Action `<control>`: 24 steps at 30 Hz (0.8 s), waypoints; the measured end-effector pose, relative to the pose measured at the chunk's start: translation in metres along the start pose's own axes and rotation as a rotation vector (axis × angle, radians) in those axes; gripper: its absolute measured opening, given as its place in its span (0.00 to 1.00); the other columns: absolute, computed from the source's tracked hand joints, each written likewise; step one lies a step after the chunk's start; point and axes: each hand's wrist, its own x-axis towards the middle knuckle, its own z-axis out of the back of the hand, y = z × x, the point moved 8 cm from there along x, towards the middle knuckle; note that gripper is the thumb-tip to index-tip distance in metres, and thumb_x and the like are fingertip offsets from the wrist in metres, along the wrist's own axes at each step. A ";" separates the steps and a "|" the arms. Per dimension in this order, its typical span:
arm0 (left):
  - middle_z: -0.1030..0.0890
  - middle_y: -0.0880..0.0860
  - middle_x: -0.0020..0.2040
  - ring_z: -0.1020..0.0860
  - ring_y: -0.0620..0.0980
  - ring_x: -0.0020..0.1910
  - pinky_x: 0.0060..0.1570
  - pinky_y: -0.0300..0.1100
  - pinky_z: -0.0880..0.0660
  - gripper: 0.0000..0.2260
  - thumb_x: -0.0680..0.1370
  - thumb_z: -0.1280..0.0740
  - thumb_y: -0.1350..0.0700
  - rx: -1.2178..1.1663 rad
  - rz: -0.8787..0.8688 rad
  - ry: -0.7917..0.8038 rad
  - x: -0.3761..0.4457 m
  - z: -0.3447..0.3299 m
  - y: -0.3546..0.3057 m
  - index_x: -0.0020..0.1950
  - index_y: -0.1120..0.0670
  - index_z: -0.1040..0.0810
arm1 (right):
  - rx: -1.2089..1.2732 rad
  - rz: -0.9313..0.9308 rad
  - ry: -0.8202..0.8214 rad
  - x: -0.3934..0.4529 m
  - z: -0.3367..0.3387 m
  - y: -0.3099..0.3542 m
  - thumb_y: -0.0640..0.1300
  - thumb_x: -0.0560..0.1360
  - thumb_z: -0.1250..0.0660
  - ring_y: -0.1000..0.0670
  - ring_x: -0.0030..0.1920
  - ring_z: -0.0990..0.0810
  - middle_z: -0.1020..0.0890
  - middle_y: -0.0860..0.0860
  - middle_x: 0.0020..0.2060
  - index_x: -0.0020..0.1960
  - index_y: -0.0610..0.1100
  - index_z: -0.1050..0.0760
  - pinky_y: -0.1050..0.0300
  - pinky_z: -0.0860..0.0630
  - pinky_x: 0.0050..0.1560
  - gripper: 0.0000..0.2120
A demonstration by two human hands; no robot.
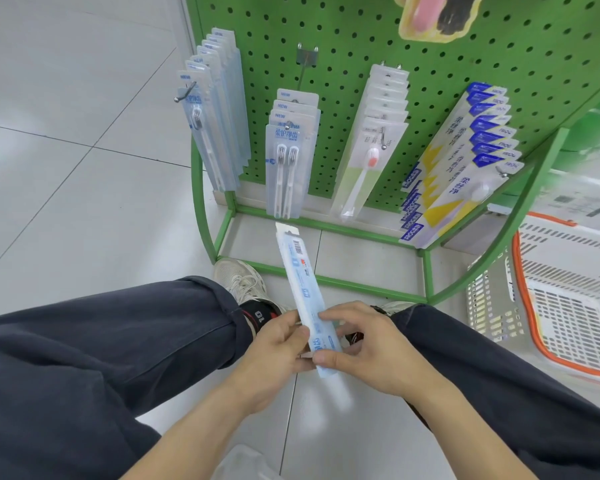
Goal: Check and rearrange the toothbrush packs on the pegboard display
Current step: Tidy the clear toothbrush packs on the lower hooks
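Observation:
A narrow light-blue toothbrush pack is held back side up, barcode showing, between my knees. My left hand pinches its lower end from the left, and my right hand grips the same end from the right. On the green pegboard hang four rows of packs: slim blue packs at the left, twin-brush packs, clear packs with a pink-headed brush, and blue-yellow packs at the right. One hook above the twin packs is bare.
The green metal frame of the stand rims a low base in front of my shoes. A white plastic basket with an orange rim stands on the floor at the right. Grey floor tiles stretch away to the left.

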 end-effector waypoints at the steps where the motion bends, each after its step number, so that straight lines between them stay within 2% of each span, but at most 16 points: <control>1: 0.15 0.55 0.58 0.16 0.55 0.57 0.53 0.49 0.18 0.17 0.86 0.48 0.66 -0.002 0.007 -0.006 0.000 0.000 0.000 0.68 0.56 0.25 | 0.000 -0.023 -0.030 0.001 0.003 -0.003 0.57 0.63 0.18 0.57 0.52 0.20 0.25 0.61 0.57 0.67 0.60 0.27 0.56 0.18 0.48 0.35; 3: 0.15 0.53 0.57 0.16 0.55 0.55 0.52 0.51 0.17 0.19 0.84 0.49 0.68 0.012 0.040 -0.028 0.000 0.000 0.003 0.66 0.54 0.24 | 0.034 -0.061 -0.064 0.004 0.007 -0.007 0.53 0.59 0.15 0.56 0.42 0.19 0.24 0.57 0.54 0.68 0.65 0.34 0.58 0.19 0.43 0.44; 5: 0.14 0.53 0.56 0.15 0.56 0.54 0.54 0.54 0.18 0.18 0.83 0.47 0.68 0.048 0.077 -0.050 0.000 0.002 0.007 0.64 0.54 0.23 | 0.127 -0.081 -0.078 0.004 0.008 -0.007 0.47 0.58 0.13 0.57 0.35 0.20 0.23 0.52 0.51 0.70 0.65 0.40 0.61 0.22 0.36 0.51; 7: 0.14 0.55 0.55 0.15 0.56 0.53 0.56 0.55 0.19 0.15 0.83 0.44 0.66 0.079 0.102 -0.049 0.000 0.002 0.009 0.63 0.55 0.22 | 0.213 -0.094 -0.119 0.003 0.009 -0.006 0.43 0.59 0.14 0.57 0.33 0.20 0.22 0.48 0.48 0.72 0.62 0.41 0.60 0.21 0.33 0.52; 11: 0.15 0.53 0.57 0.16 0.50 0.55 0.53 0.46 0.18 0.13 0.86 0.44 0.62 0.160 0.141 0.043 -0.001 -0.002 0.015 0.64 0.53 0.23 | 0.321 -0.109 -0.256 0.005 0.020 -0.013 0.45 0.63 0.16 0.51 0.40 0.14 0.16 0.47 0.46 0.64 0.52 0.30 0.50 0.16 0.34 0.35; 13: 0.15 0.50 0.58 0.17 0.47 0.57 0.56 0.46 0.19 0.13 0.86 0.43 0.60 0.273 0.146 0.078 -0.001 -0.004 0.020 0.65 0.52 0.24 | 0.404 -0.132 -0.357 0.005 0.031 -0.021 0.44 0.65 0.18 0.49 0.39 0.13 0.16 0.45 0.46 0.58 0.48 0.27 0.52 0.18 0.32 0.27; 15: 0.16 0.49 0.59 0.18 0.47 0.58 0.61 0.49 0.21 0.12 0.86 0.43 0.60 0.426 0.120 0.095 0.000 -0.003 0.023 0.65 0.52 0.24 | 0.429 -0.144 -0.445 0.005 0.043 -0.028 0.43 0.66 0.18 0.48 0.39 0.13 0.15 0.46 0.44 0.56 0.45 0.26 0.52 0.18 0.32 0.24; 18: 0.17 0.47 0.58 0.19 0.46 0.58 0.61 0.49 0.22 0.11 0.85 0.42 0.58 0.614 0.106 0.129 0.001 -0.003 0.025 0.63 0.49 0.24 | 0.421 -0.163 -0.499 0.004 0.054 -0.035 0.43 0.65 0.18 0.49 0.40 0.13 0.13 0.50 0.42 0.52 0.44 0.23 0.52 0.16 0.36 0.20; 21: 0.19 0.46 0.57 0.20 0.45 0.58 0.59 0.47 0.22 0.09 0.85 0.42 0.55 0.729 0.125 0.144 0.003 0.001 0.028 0.61 0.46 0.25 | 0.427 -0.189 -0.521 0.003 0.065 -0.043 0.43 0.66 0.18 0.48 0.40 0.13 0.13 0.50 0.40 0.49 0.42 0.22 0.52 0.17 0.36 0.17; 24: 0.19 0.44 0.55 0.20 0.45 0.56 0.51 0.39 0.24 0.09 0.85 0.42 0.56 0.760 0.144 0.144 0.004 0.004 0.031 0.58 0.44 0.25 | 0.442 -0.207 -0.526 0.003 0.073 -0.045 0.43 0.67 0.19 0.44 0.38 0.13 0.13 0.47 0.37 0.45 0.38 0.22 0.53 0.20 0.32 0.15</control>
